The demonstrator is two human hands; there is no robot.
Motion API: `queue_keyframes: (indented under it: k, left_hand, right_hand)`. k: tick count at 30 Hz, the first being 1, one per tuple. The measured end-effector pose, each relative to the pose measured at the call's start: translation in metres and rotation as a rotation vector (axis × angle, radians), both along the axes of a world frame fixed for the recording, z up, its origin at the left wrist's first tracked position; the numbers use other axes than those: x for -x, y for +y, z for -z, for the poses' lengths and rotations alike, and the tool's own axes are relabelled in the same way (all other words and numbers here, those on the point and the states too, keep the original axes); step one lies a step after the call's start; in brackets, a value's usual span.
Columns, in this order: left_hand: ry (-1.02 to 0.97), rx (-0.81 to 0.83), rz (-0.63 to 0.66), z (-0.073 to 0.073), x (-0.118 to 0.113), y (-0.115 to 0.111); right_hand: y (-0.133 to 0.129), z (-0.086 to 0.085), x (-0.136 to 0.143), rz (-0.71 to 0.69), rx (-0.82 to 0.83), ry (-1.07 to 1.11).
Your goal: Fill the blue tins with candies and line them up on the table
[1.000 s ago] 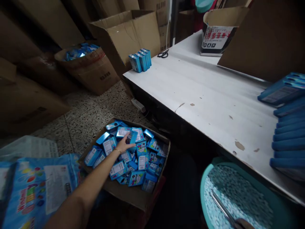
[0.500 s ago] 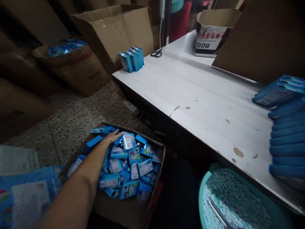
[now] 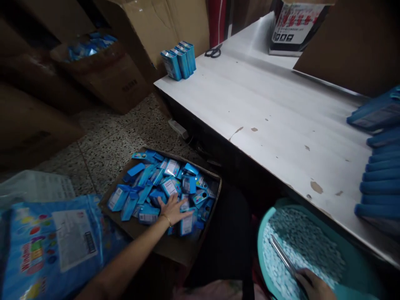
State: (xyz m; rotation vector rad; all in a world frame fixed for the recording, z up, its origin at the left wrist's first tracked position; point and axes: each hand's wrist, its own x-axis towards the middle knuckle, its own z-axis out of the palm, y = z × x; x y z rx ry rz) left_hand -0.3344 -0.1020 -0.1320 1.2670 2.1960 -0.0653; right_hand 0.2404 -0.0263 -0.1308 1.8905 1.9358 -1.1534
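My left hand (image 3: 175,211), with fingers spread, lies on small blue packs (image 3: 146,177) heaped in an open cardboard box (image 3: 165,246) on the floor. It rests toward the box's near right part, and no pack is clearly gripped. At the lower right, my right hand (image 3: 315,285) is closed around the lower end of a long shiny metal utensil (image 3: 283,254). The utensil's far end lies on pale blue-white pellet-like pieces (image 3: 312,237) in a teal basin (image 3: 261,239). What kind of utensil it is, I cannot tell.
A white table (image 3: 281,116) holds a row of blue packs (image 3: 179,61), black scissors (image 3: 213,51) and stacked blue packs (image 3: 381,175) at right. A printed carton (image 3: 296,29) stands at its back. A large blue bag (image 3: 56,246) lies left of the box.
My left hand has moved from the box's far side toward its near right, and the packs have shifted and spread. My right hand now shows on the utensil. The view has tilted down slightly.
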Motion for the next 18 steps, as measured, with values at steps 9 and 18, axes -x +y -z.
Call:
queue_keyframes:
  k: [9,18]
  left_hand:
    - [-0.156,0.152,0.091,0.006,-0.09,-0.038]
    - [-0.386,0.008,0.234,0.006,-0.116,-0.07]
  right_hand:
    - [-0.007,-0.027,0.008,-0.213,-0.035,0.003]
    - [-0.021,-0.058,0.007,-0.205,-0.212,-0.146]
